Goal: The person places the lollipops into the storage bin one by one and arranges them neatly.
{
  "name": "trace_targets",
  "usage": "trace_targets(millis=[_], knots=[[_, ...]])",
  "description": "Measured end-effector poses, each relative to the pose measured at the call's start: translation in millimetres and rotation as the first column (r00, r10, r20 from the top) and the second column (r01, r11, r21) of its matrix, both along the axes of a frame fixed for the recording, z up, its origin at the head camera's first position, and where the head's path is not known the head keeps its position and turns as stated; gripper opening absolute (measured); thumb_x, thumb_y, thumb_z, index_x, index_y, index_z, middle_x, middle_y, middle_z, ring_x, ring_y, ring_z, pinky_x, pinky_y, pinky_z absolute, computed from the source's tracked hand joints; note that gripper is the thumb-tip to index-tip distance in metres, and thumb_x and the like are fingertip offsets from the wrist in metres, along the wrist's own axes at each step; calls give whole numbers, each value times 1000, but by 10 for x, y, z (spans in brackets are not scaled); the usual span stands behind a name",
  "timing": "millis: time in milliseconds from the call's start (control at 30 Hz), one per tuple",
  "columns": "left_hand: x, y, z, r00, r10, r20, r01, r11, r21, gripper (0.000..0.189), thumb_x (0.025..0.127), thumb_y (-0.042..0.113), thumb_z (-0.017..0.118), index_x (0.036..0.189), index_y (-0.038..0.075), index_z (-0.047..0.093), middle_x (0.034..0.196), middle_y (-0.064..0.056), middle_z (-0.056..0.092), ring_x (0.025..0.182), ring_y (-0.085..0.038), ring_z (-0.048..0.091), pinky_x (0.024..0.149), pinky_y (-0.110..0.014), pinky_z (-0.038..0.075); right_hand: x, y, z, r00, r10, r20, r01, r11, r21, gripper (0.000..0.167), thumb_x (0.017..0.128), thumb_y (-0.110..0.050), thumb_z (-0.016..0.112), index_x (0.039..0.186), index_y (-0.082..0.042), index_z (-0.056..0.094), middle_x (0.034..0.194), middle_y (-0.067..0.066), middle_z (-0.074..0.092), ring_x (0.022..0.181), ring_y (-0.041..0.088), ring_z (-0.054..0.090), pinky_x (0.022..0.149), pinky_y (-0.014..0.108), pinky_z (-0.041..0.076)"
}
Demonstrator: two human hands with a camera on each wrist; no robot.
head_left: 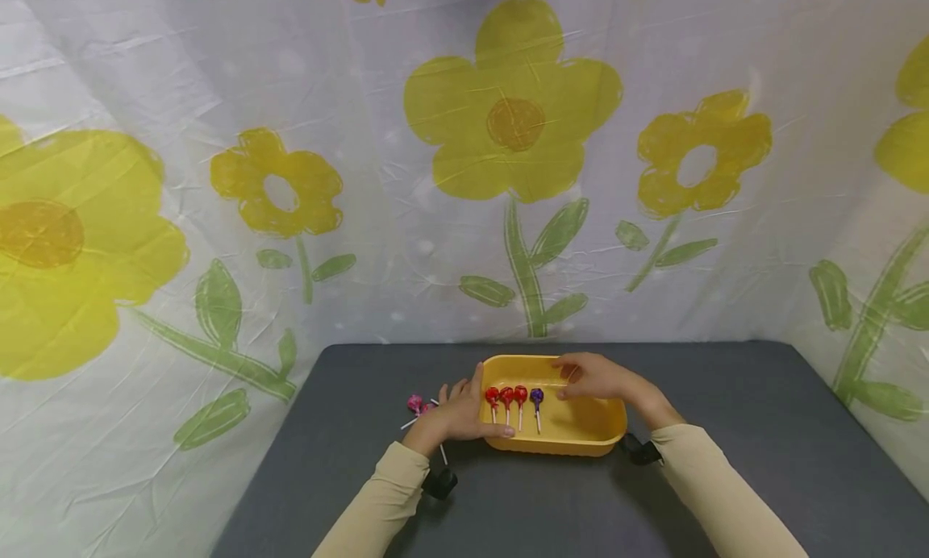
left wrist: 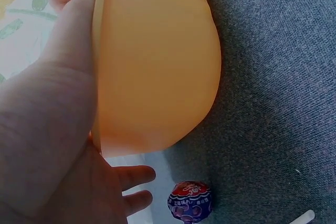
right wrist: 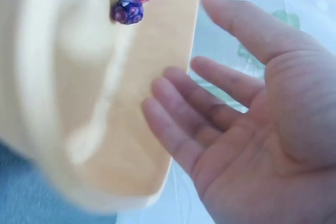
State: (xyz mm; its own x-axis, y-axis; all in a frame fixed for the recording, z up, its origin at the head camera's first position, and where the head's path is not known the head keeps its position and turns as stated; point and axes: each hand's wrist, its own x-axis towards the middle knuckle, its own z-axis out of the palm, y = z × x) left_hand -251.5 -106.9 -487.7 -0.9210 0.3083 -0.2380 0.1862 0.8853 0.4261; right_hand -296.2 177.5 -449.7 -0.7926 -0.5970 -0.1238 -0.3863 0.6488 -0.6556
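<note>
A yellow plastic tray [head_left: 595, 447] holds three red lollipops [head_left: 507, 394] and one purple lollipop [head_left: 536, 395], lying in a row with their sticks toward the person. My left hand [head_left: 456, 417] rests against the tray's left end, thumb on the near rim and fingers spread. In the left wrist view, two straight fingertips reach past the tray's corner near a red-and-purple wrapped lollipop [left wrist: 190, 202] on the table. My right hand [head_left: 597, 378] is over the tray's far right part, fingers loosely extended with nothing between them. The purple lollipop is the nearest to it.
More pink-wrapped lollipops [head_left: 414, 403] with white sticks lie left of the tray, partly hidden by the left hand. All stand on a dark grey table [head_left: 522, 510]. A white cloth [head_left: 392, 284] with yellow flowers hangs behind and at the sides.
</note>
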Motion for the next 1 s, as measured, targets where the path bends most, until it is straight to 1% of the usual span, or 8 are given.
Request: trace_targets(millis=[100,167,333,400,500,667,867,1000], knots=[[-3,-6,-7,1000,-4,-4,4,1000,-1,131,74,72,71,159,8,-6,159,-23,33,150,-40,26,120,-64,11,41,54,-4,998,-12,-57,10,1000,-20,63,88,-28,74,138,4,53,125,23,60,113,39,59,97,52,50],[-3,-9,-11,1000,-3,-5,3,1000,0,131,74,72,71,159,8,-6,159,-22,33,150,-40,26,120,-64,11,66,91,-12,993,-8,-114,6,1000,-16,64,89,-30,74,138,4,53,126,24,58,114,40,58,96,54,49],[-3,-14,-26,1000,3,1,-3,1000,6,132,74,72,71,159,9,-6,160,-22,31,151,-40,25,120,-64,10,141,200,-65,976,-53,-210,56,998,7,74,86,-42,76,143,-2,50,140,24,49,128,44,47,100,61,44],[-3,-14,-29,1000,3,4,-3,1000,12,132,74,71,71,159,9,-6,160,-23,31,151,-40,24,121,-64,9,178,252,-91,973,-72,-218,74,997,1,81,82,-45,78,145,-4,47,146,24,44,133,47,40,101,65,41],[-3,-14,-28,1000,4,7,-4,1000,17,132,74,71,72,159,9,-6,160,-23,31,151,-40,24,121,-64,9,230,325,-137,972,-75,-223,73,997,-16,92,79,-45,81,149,-4,41,153,25,35,138,50,31,102,69,36],[-7,-19,-9,1000,-1,1,1,1000,10,131,74,71,71,159,8,-6,160,-22,31,151,-40,25,120,-64,10,297,434,-231,968,-80,-238,77,997,-21,108,74,-46,85,155,-3,28,160,25,22,143,53,21,103,74,31],[-5,-15,16,1000,-3,3,3,1000,0,130,75,71,71,159,9,-6,161,-22,29,151,-39,25,120,-64,11,372,527,-304,968,-97,-233,99,995,-5,116,70,-44,87,156,0,23,161,28,17,142,55,21,102,76,30],[-6,-9,15,1000,-4,4,4,1000,3,131,74,72,70,159,8,-6,161,-22,30,151,-39,25,120,-64,11,389,591,-370,970,-98,-223,103,995,10,120,70,-47,87,157,0,19,161,30,15,142,57,21,101,76,30]])
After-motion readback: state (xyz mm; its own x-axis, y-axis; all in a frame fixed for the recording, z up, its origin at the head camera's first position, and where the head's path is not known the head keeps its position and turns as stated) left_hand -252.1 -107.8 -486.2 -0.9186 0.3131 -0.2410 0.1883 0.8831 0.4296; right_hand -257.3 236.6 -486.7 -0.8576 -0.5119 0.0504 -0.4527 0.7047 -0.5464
